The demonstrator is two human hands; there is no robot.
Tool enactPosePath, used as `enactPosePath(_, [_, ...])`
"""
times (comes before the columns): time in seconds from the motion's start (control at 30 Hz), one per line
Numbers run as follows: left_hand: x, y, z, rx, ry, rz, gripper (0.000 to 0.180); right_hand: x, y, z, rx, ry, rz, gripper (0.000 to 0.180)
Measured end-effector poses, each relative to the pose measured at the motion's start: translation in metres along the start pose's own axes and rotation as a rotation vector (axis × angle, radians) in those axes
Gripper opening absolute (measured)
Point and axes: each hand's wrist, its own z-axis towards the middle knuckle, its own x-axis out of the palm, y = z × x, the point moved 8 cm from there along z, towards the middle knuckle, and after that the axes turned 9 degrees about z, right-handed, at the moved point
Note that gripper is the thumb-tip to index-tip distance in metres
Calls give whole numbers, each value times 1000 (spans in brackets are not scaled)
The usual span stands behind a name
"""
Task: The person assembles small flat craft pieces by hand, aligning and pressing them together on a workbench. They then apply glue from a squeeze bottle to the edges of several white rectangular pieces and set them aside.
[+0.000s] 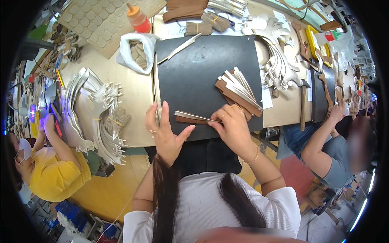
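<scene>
Left hand (pixel 164 131) flat, fingers spread, pressing on the near-left part of the black mat (pixel 194 77), thumb out toward the strip. Right hand (pixel 231 125) fingers pinched on the right end of a thin brown-and-cream strip (pixel 192 117), which lies flat on the mat just inside its near edge, between both hands. Mat's near edge sits about at the table edge (pixel 133 141). Just beyond the right hand, fanned pile of strips (pixel 239 91) overlaps the mat's right edge. Mat centre bare, open room there. Far-left corner: one loose cream strip (pixel 180 47). Left of mat, white bag (pixel 139 50); further, orange glue bottle (pixel 138 19). Hammer (pixel 303 103) lies right, off the mat.
</scene>
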Motion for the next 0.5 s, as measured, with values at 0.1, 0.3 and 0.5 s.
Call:
enactPosePath(0.1, [11, -5, 8, 19, -11, -89, 90, -46, -9, -6, 140, -151, 31, 18])
enactPosePath(0.3, [31, -23, 11, 159, 44, -41, 89, -120, 4, 34, -24, -427, -269, 22])
enactPosePath(0.5, [34, -17, 11, 117, 26, -96, 85, -81, 23, 185, -590, -267, -305, 14])
